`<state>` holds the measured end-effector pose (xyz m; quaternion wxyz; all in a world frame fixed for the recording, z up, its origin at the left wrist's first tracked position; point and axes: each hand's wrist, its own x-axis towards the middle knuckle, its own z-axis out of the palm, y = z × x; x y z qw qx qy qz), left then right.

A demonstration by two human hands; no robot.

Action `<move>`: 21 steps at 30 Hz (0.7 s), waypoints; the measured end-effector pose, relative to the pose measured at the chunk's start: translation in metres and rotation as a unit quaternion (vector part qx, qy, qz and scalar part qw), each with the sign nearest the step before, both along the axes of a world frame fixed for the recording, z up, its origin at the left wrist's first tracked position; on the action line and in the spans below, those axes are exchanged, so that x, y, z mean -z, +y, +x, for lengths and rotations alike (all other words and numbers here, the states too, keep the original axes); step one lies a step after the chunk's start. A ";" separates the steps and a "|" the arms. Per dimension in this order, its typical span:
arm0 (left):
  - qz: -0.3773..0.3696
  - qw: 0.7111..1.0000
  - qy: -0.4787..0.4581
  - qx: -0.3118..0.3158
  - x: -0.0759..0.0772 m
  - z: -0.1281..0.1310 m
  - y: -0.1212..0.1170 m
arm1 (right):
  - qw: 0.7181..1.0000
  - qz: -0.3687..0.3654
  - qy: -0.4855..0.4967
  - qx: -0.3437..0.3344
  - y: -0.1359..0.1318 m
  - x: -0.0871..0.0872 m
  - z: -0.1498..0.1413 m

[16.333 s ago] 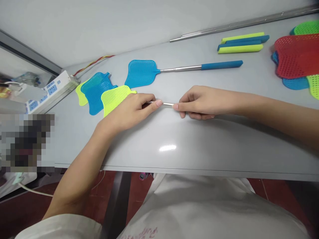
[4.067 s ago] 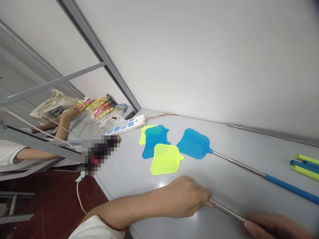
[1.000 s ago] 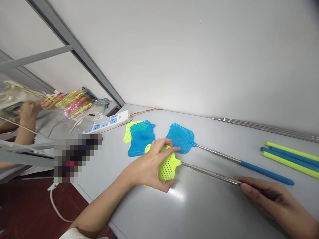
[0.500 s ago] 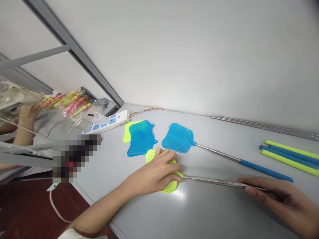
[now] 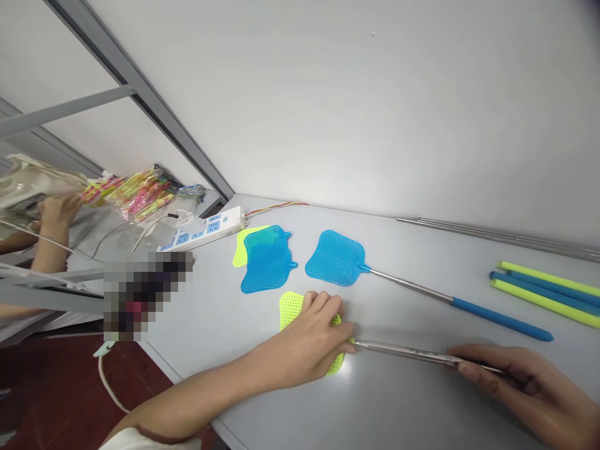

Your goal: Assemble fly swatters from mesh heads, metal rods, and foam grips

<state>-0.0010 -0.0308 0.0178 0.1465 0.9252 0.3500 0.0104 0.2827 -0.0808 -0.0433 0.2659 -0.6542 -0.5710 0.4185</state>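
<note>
My left hand (image 5: 312, 337) is curled over a yellow-green plastic fly swatter head (image 5: 290, 309) on the grey table, and most of the mesh lies hidden beneath it. A thin steel rod (image 5: 412, 353) runs from my fingertips to my right hand (image 5: 515, 381), which grips its far end. The join between rod and mesh is covered by my left fingers. Beyond them lies a finished blue fly swatter (image 5: 335, 257) with a steel shaft and blue grip. A blue swatter head (image 5: 267, 269) sits on a yellow-green one (image 5: 241, 250).
Several blue and yellow-green foam grips (image 5: 539, 294) lie at the right, with long steel rods (image 5: 497, 231) along the wall. A power strip (image 5: 206, 228) stands at the table's far corner. Beyond the table edge, a co-worker's hand (image 5: 56, 215) is near colourful packets (image 5: 135, 194).
My left hand has slid the yellow-green swatter head toward the lower right across the table. The steel rod has swung flatter, and my right hand has moved down with it.
</note>
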 end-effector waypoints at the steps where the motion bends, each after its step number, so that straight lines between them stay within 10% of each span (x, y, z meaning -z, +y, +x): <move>1: -0.002 1.000 -0.003 -0.001 0.001 0.001 -0.001 | 1.000 -0.019 0.004 -0.022 0.000 0.001 0.001; 21: -0.002 0.999 -0.021 0.040 -0.003 -0.006 0.017 | 0.997 -0.032 0.048 -0.047 0.001 -0.039 -0.035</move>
